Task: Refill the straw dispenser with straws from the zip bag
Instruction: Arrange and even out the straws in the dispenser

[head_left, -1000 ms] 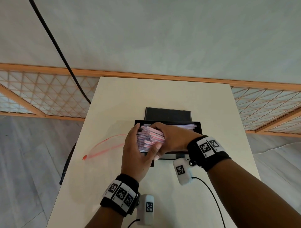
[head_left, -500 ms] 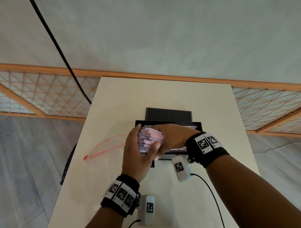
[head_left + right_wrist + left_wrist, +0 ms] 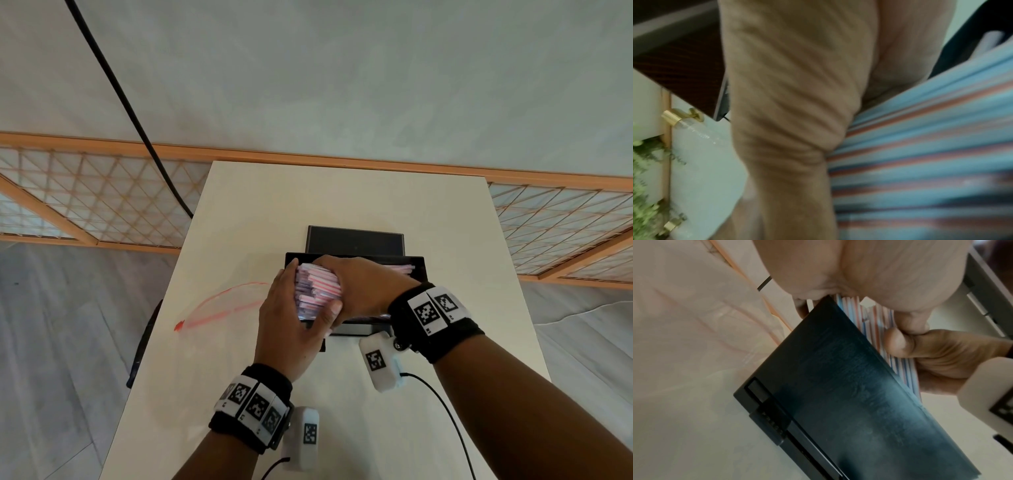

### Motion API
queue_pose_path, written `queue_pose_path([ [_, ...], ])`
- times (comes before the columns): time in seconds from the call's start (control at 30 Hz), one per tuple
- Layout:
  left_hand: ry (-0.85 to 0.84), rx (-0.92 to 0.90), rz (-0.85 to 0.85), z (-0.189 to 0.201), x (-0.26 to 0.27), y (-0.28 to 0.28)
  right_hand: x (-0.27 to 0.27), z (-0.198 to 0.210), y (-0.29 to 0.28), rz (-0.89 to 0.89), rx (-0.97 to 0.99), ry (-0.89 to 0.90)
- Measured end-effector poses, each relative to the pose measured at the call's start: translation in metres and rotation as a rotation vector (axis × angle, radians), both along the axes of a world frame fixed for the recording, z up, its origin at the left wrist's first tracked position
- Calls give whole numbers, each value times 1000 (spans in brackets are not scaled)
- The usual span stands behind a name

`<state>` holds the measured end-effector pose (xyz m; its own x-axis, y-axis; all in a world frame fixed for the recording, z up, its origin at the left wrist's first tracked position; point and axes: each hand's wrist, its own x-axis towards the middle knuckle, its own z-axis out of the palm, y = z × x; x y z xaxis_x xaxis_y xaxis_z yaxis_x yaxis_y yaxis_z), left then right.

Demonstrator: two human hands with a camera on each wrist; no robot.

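The black straw dispenser (image 3: pixel 416 265) stands mid-table with its lid (image 3: pixel 354 240) tipped open behind it. A thick bundle of striped wrapped straws (image 3: pixel 317 291) lies across its open top, partly sunk inside. My left hand (image 3: pixel 284 318) cups the bundle's left end, thumb in front and fingers behind. From above, my right hand (image 3: pixel 366 284) grips the bundle's middle. In the left wrist view the straws (image 3: pixel 879 331) show above the dispenser's dark wall (image 3: pixel 838 386). The right wrist view is filled by the straws (image 3: pixel 920 154). The flat zip bag (image 3: pixel 222 305) lies to the left.
The pale table (image 3: pixel 342 198) ends at a wall with a wooden lattice screen (image 3: pixel 85 205). A black cable (image 3: pixel 137 120) hangs down to the table's left edge. A dark chair (image 3: pixel 144 342) shows beside that edge. Thin cables trail near me.
Both hands have pressed the straw bundle a little lower into the dispenser's open top. Less of the bundle's right part shows now. The zip bag has not moved.
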<state>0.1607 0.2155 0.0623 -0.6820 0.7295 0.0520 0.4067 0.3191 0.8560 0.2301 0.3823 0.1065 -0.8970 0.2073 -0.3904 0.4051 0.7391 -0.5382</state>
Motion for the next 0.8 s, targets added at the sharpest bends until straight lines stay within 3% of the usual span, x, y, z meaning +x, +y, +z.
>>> queue_pose_path([
  [0.3,-67,58,4,-1,-1,-4,14,0,-8,-54,33,112],
  [0.5,-21,103,12,-1,7,-5,45,-1,-26,-178,292,105],
  [0.8,-25,137,32,-3,11,-2,38,-19,-35,-194,85,171],
])
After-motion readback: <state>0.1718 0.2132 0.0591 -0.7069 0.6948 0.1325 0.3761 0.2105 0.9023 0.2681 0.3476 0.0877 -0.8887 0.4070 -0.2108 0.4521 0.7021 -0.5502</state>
